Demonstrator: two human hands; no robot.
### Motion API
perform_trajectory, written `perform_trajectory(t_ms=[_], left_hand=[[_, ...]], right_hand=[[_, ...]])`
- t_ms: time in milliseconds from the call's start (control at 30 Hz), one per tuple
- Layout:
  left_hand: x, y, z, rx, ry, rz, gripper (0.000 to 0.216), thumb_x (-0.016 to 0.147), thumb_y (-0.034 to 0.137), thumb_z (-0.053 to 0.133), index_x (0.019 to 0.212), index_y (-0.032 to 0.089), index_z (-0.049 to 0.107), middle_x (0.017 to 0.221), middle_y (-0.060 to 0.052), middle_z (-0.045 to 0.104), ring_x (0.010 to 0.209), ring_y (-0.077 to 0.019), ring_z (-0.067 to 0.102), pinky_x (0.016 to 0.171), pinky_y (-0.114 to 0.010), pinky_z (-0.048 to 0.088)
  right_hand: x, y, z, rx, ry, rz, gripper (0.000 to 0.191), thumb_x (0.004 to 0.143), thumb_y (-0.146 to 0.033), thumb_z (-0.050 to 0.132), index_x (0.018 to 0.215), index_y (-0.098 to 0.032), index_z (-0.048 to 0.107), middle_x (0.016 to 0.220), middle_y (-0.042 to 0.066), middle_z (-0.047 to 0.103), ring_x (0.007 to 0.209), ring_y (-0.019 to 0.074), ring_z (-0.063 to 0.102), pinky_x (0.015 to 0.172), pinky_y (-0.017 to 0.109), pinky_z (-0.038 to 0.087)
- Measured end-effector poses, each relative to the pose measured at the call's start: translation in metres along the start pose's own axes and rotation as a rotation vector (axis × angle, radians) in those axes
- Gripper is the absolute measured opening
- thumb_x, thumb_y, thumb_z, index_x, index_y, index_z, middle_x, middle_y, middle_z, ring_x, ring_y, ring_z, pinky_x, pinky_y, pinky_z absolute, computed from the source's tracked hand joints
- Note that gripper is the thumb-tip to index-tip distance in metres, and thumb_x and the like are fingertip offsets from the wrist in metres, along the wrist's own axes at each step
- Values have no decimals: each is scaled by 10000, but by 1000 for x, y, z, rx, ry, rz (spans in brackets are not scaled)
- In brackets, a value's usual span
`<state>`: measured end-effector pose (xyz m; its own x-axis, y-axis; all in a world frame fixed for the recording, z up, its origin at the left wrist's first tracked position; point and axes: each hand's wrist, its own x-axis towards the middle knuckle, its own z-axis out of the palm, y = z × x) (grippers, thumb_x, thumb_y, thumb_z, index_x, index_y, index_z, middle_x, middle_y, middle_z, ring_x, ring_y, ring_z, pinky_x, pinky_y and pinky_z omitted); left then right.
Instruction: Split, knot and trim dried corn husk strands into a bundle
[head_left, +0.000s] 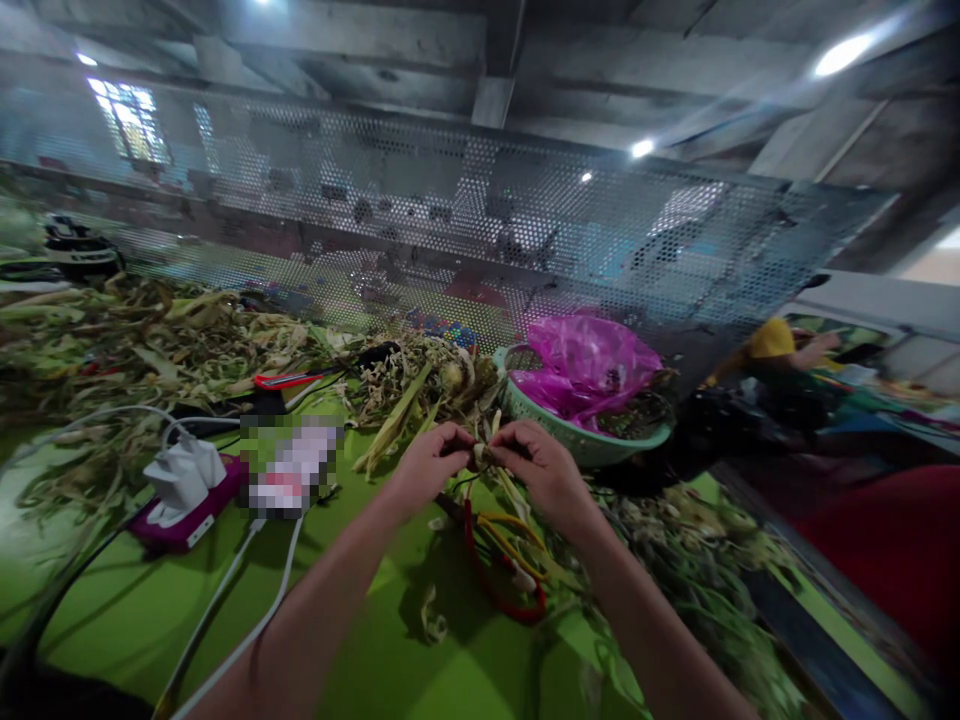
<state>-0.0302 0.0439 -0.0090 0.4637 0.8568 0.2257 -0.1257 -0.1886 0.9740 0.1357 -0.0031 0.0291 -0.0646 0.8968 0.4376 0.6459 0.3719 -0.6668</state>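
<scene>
My left hand [429, 465] and my right hand [541, 475] meet above the green table, fingertips pinched together on a small strip of dried plant [481, 456]. It is pale and looks bent or knotted, though the fingers hide most of it. Under my hands lie scissors with red and yellow handles [525, 613], their blades partly covered. Dry leaves and stalks surround the scissors, and a loose curled scrap [433, 615] rests to their left. Just beyond my hands is a heap of dried plant pieces [420, 385].
A pale green basket [592, 447] holds a purple plastic bag [592, 365]. At left stand a purple power strip [196, 530] with white plugs, cables, and a blurred-out device [294, 475]. A red-handled tool [286, 381] lies behind. A perforated metal screen [420, 220] borders the table.
</scene>
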Motion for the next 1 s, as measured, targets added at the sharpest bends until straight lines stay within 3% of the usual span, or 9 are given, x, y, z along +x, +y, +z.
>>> perform_trajectory(t_ms=[167, 367, 800, 900, 1000], left_hand=[[1, -4, 0, -25, -11, 5, 128, 733, 201, 606, 846, 141, 608, 753, -8, 606, 718, -118, 547, 706, -241, 433], [2, -6, 0, -100, -22, -17, 166, 708, 231, 649, 835, 133, 606, 758, -13, 610, 720, -122, 557, 729, -259, 437], [0, -4, 1, 97, -7, 62, 163, 765, 296, 605, 843, 154, 624, 799, -29, 642, 757, -149, 561, 711, -259, 443], [0, -4, 2, 164, 8, 75, 161, 780, 309, 582, 825, 162, 633, 793, -24, 643, 749, -150, 554, 699, -256, 430], [1, -5, 2, 133, 33, 69, 164, 771, 316, 589, 796, 158, 625, 740, -6, 614, 700, -132, 524, 657, -241, 404]], right_hand=[[2, 5, -5, 69, -75, 56, 104, 788, -294, 594, 791, -193, 617, 790, 12, 574, 784, 166, 537, 733, 285, 415], [2, 7, -7, 39, -84, 2, 90, 790, -275, 580, 785, -193, 618, 802, 14, 573, 796, 167, 538, 744, 288, 414], [-5, -6, 11, -91, 85, -93, 70, 815, -212, 568, 781, -208, 629, 817, 43, 576, 803, 194, 558, 724, 308, 434], [-5, -4, 14, -78, 121, -67, 65, 795, -262, 604, 765, -205, 615, 805, 42, 578, 783, 195, 560, 708, 309, 442], [-3, 0, 14, 47, 171, 44, 198, 739, -350, 669, 816, -201, 564, 803, 30, 582, 711, 178, 559, 656, 298, 457]])
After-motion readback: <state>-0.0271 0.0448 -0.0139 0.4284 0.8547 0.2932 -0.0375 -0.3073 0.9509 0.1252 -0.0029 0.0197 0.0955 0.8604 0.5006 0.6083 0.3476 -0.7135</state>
